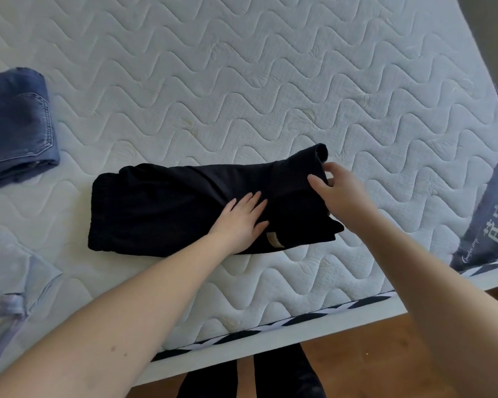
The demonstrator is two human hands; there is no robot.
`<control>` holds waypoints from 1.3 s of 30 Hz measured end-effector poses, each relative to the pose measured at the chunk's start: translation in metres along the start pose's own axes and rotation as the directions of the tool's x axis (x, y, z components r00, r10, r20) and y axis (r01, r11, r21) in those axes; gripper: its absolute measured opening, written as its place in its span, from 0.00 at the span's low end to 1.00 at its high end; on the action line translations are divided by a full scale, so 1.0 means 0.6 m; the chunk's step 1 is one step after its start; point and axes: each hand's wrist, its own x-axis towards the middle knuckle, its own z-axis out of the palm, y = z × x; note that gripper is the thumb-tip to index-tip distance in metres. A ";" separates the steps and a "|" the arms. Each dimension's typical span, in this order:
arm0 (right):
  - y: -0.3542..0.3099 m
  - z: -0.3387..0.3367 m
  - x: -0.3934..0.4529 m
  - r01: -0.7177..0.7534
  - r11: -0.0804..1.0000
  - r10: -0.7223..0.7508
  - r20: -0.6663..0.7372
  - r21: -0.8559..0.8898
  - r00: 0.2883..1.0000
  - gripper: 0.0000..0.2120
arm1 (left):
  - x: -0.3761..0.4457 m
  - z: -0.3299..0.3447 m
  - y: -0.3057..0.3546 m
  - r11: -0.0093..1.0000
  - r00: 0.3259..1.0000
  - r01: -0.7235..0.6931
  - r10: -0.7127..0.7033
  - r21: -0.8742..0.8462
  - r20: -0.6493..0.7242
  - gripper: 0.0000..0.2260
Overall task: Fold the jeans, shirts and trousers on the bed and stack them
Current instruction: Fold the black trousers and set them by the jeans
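Lying partly folded on the quilted white mattress (242,81), near its front edge, the dark navy trousers (161,208) are sitting approx. mid-frame, w/ a small tan label (274,239) showing at their near edge. The person's left hand (242,219) is pressing flat on the trousers' middle, fingers straight and slightly spread, palm down on the cloth. The right hand (337,191) is pinching the trousers' right end, thumb and fingers curling round the fabric edge, which is lifting a bit and rolling over at the far corner. Both bare forearms are reaching in from the bottom of the frame.

Folded blue jeans (15,122) are resting on the mattress at the left edge, well apart from the trousers. A pale blue garment (9,288) is lying crumpled at lower left, partly cut off by the frame; can't tell what kind. A grey-blue printed band (489,214) is running down the mattress's right side. Below the bed's white frame (270,337), wood floor (371,357) and the person's dark-clad legs (285,377) are showing.
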 end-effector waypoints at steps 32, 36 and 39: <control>-0.338 0.478 -0.041 0.508 0.832 -0.427 0.325 -0.223 0.844 0.19 | -0.242 -0.113 -0.367 -0.370 0.775 0.109 -0.550 -0.923 0.312 0.33; -0.312 0.491 -0.033 0.470 0.870 -0.376 0.414 -0.151 0.829 0.18 | -0.244 -0.101 -0.383 -0.305 0.715 0.196 -0.606 -0.932 0.349 0.31; -0.283 0.459 -0.013 0.454 0.888 -0.425 0.246 -0.076 0.871 0.13 | -0.237 -0.096 -0.383 -0.081 0.698 0.270 -0.670 -0.960 0.252 0.27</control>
